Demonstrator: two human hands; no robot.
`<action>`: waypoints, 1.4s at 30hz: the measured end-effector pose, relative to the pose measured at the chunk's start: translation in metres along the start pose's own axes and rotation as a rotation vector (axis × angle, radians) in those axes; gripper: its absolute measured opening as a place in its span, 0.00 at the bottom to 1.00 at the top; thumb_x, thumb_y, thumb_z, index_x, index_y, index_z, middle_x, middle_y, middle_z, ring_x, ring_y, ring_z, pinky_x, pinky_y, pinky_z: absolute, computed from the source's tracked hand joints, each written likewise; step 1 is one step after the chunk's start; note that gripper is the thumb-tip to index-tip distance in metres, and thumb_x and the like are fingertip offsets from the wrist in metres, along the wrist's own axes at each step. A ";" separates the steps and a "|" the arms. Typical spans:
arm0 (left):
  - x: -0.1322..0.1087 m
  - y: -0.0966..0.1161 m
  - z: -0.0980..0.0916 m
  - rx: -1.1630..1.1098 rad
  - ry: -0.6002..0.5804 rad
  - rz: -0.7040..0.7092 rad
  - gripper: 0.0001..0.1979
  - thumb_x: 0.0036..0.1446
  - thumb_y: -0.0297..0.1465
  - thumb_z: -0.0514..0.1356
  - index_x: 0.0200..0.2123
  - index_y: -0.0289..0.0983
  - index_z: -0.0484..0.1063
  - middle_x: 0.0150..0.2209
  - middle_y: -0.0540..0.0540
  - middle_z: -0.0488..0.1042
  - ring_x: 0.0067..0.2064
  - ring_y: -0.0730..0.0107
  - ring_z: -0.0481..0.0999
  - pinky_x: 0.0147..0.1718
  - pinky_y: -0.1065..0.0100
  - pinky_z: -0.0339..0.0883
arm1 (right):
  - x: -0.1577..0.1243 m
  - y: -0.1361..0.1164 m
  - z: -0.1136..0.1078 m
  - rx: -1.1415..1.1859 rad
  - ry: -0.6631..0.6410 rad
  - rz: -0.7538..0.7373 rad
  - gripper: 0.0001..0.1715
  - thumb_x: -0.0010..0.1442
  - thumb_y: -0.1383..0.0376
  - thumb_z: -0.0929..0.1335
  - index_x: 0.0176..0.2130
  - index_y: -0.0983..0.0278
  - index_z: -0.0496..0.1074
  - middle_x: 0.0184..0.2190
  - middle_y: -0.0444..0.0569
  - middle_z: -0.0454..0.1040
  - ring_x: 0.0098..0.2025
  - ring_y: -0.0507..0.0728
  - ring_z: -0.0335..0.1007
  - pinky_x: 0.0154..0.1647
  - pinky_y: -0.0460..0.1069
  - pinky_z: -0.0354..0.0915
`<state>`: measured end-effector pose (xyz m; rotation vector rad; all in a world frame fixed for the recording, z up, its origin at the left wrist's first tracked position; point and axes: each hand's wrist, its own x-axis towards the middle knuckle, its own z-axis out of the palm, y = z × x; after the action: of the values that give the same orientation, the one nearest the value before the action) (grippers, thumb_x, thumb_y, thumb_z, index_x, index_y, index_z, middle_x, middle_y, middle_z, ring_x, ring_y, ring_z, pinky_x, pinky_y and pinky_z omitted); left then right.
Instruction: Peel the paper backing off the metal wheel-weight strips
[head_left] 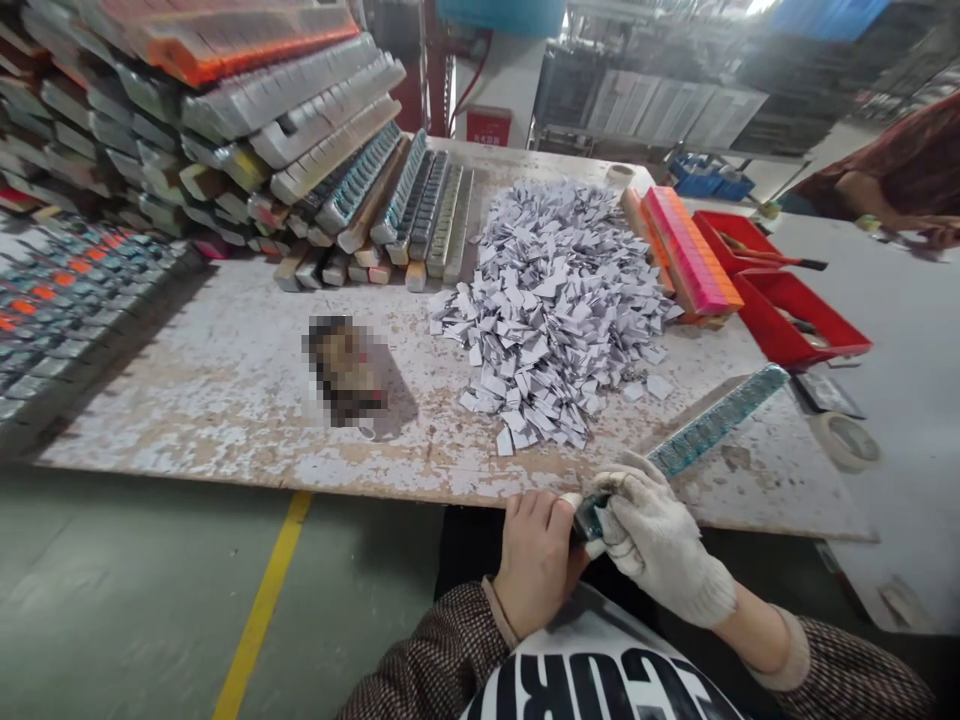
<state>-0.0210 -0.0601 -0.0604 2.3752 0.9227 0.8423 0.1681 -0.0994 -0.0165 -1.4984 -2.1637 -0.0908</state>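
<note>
My right hand (656, 540), in a white knit glove, is closed around the near end of a long wooden strip (712, 422) lined with small teal and silver pieces. The strip slants up to the right across the worn board's (225, 390) front edge. My bare left hand (536, 555) is curled with its fingertips pinched at the same near end of the strip. A big heap of small white paper tags (551, 300) lies just beyond both hands.
Stacks of filled strips (315, 130) lean at the back left, more lie flat at far left (60, 310). A pink-orange strip (686, 250), red trays (787, 310) and a tape roll (847, 440) are right. A blurred object (345, 370) sits mid-board. Another person's arm (892, 170) is far right.
</note>
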 end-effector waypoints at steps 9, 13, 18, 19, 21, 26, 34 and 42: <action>0.028 -0.024 -0.046 0.062 0.062 -0.144 0.16 0.66 0.40 0.64 0.51 0.37 0.69 0.43 0.41 0.77 0.45 0.54 0.76 0.45 0.56 0.71 | -0.012 0.014 -0.014 0.214 0.160 0.195 0.06 0.69 0.67 0.66 0.38 0.59 0.70 0.51 0.57 0.75 0.59 0.66 0.72 0.53 0.62 0.75; 0.066 -0.047 -0.057 0.339 0.064 -0.198 0.16 0.67 0.38 0.63 0.51 0.35 0.68 0.45 0.38 0.75 0.48 0.50 0.75 0.47 0.53 0.71 | -0.018 0.021 -0.016 0.169 0.247 0.256 0.03 0.70 0.67 0.67 0.40 0.60 0.71 0.52 0.59 0.74 0.55 0.65 0.75 0.49 0.59 0.76; 0.084 -0.054 -0.054 0.418 -0.021 -0.229 0.08 0.66 0.33 0.63 0.44 0.36 0.69 0.41 0.42 0.74 0.44 0.53 0.74 0.44 0.56 0.70 | -0.023 0.026 -0.014 0.113 0.248 0.226 0.02 0.69 0.67 0.68 0.40 0.59 0.70 0.48 0.55 0.76 0.52 0.64 0.76 0.49 0.59 0.76; 0.084 -0.053 -0.052 0.416 -0.016 -0.222 0.07 0.65 0.32 0.63 0.44 0.36 0.69 0.42 0.42 0.74 0.45 0.53 0.74 0.46 0.56 0.69 | -0.023 0.027 -0.014 0.114 0.248 0.228 0.02 0.69 0.67 0.68 0.41 0.59 0.70 0.48 0.55 0.76 0.53 0.64 0.76 0.50 0.59 0.75; 0.083 -0.047 -0.049 0.407 -0.010 -0.173 0.12 0.64 0.32 0.65 0.48 0.36 0.70 0.46 0.41 0.74 0.49 0.52 0.72 0.49 0.54 0.69 | -0.022 0.029 -0.015 0.118 0.251 0.236 0.02 0.69 0.67 0.68 0.40 0.59 0.70 0.49 0.56 0.76 0.53 0.64 0.76 0.52 0.60 0.75; 0.093 -0.040 -0.038 0.372 -0.027 -0.035 0.11 0.62 0.28 0.66 0.48 0.37 0.73 0.47 0.41 0.75 0.49 0.51 0.72 0.48 0.53 0.68 | -0.018 0.030 -0.018 0.134 0.239 0.220 0.04 0.69 0.68 0.68 0.39 0.59 0.69 0.48 0.55 0.76 0.52 0.64 0.76 0.51 0.59 0.75; 0.093 -0.046 -0.048 0.209 0.119 0.047 0.09 0.68 0.24 0.54 0.44 0.38 0.74 0.39 0.44 0.78 0.43 0.60 0.77 0.45 0.59 0.71 | -0.008 0.032 -0.021 0.140 0.267 0.233 0.02 0.69 0.67 0.68 0.42 0.60 0.70 0.49 0.57 0.75 0.55 0.65 0.74 0.52 0.60 0.74; 0.067 0.011 -0.044 -0.320 0.343 0.266 0.10 0.70 0.24 0.55 0.50 0.41 0.70 0.46 0.42 0.82 0.48 0.62 0.81 0.50 0.56 0.75 | 0.045 0.011 -0.024 0.546 0.216 0.333 0.14 0.73 0.57 0.63 0.39 0.60 0.73 0.45 0.53 0.78 0.47 0.61 0.77 0.46 0.54 0.77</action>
<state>-0.0067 -0.0119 0.0027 2.1337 0.5415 1.4190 0.1749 -0.0643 0.0212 -1.4155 -1.5718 0.4018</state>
